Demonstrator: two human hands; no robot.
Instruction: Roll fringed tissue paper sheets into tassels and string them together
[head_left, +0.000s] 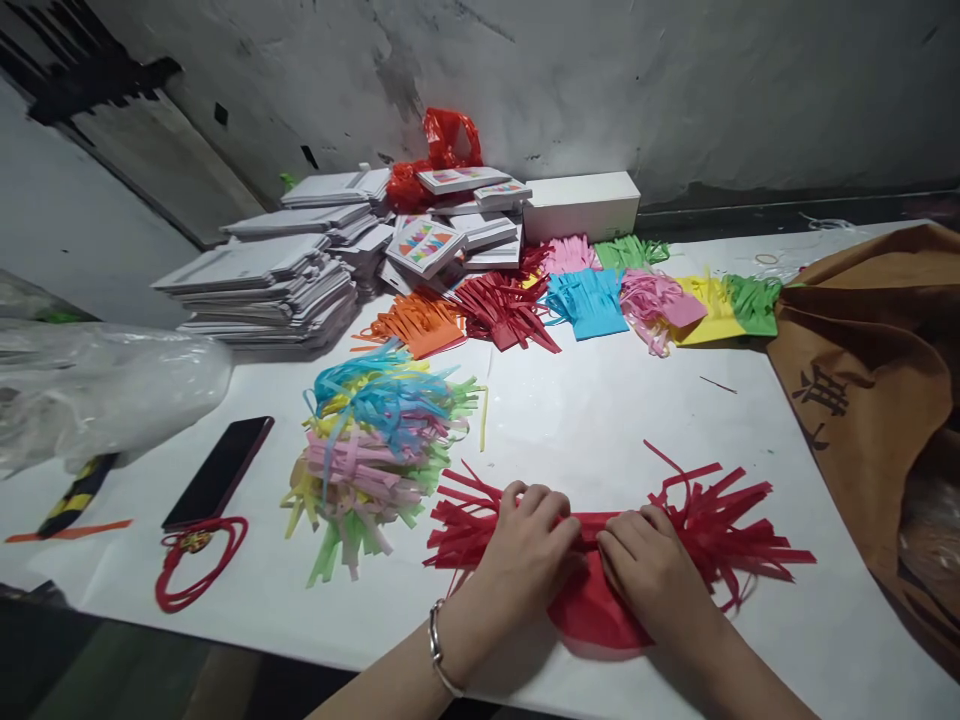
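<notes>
Where red fringed paper (600, 610) lies: lower centre of frame.
Left hand (529, 545), right hand (660, 570): fingers curled, holding its folded middle.
Fringe strips (720, 525): could tear if the hands pull unevenly.

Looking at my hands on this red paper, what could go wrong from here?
The red paper might crease or tear where the left hand and right hand hold it. Its thin strips, fanned out at both ends, could tangle. The small boxes, piled unevenly, might slide onto the orange fringe in front.
</notes>
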